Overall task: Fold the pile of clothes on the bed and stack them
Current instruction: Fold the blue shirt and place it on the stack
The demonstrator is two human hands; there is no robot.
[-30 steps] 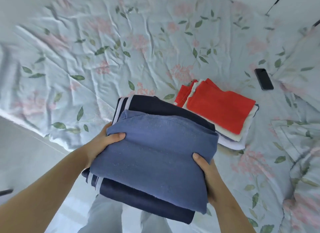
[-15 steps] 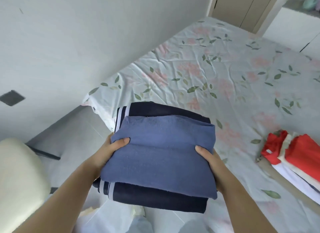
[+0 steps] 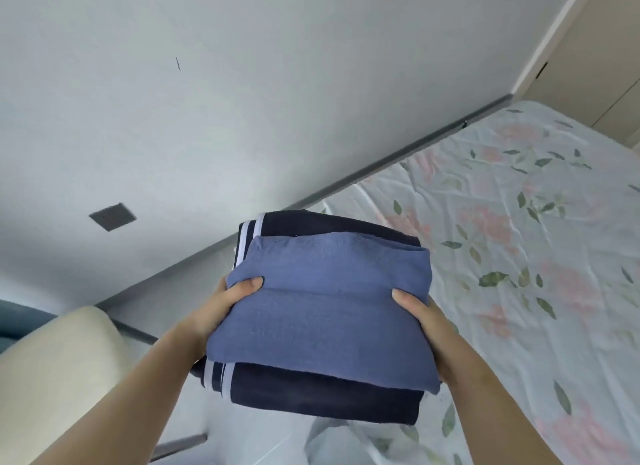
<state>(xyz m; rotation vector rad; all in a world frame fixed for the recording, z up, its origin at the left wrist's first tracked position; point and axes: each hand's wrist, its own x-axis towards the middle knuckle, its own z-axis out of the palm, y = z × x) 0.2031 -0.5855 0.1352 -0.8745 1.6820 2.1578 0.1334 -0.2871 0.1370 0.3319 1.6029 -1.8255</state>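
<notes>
The left hand (image 3: 221, 303) and right hand (image 3: 427, 322) grip opposite sides of the blue garment (image 3: 322, 312) stacked on the navy striped garment (image 3: 311, 397) — held in the air off the bed (image 3: 519, 243) edge. The view has swung further toward the wall (image 3: 242, 83) than half a second ago — a cream chair (image 3: 59, 357) stands close on the left.

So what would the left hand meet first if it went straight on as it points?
The left hand grips the blue folded garment, so that first; beyond, probably the baseboard, depth unclear.
</notes>
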